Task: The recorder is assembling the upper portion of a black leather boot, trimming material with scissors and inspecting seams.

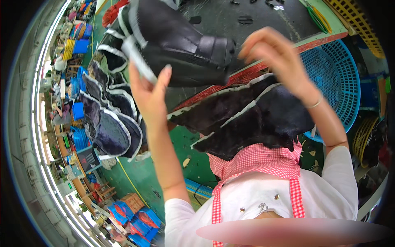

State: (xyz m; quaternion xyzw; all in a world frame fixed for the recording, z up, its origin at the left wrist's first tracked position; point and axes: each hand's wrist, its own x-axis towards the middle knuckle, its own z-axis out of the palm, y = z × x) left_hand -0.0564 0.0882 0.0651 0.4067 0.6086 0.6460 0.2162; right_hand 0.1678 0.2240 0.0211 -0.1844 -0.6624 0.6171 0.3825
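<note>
White shirt [259, 191] and red-checked apron [257, 159] lie nearest, with dark, pale-edged pieces [279, 109] across the lap. Above the near edge of the bench [263, 14], the left hand [153, 96] grips a black leather boot upper [177, 45] by its white-edged end, thumb toward the camera. The right hand [277, 55], blurred, appears empty, fingers loosely bent just beside the strapped end. The step in hand looks like handling or turning this upper; the next move seems to call for a steady left grip and careful right-finger placement.
</note>
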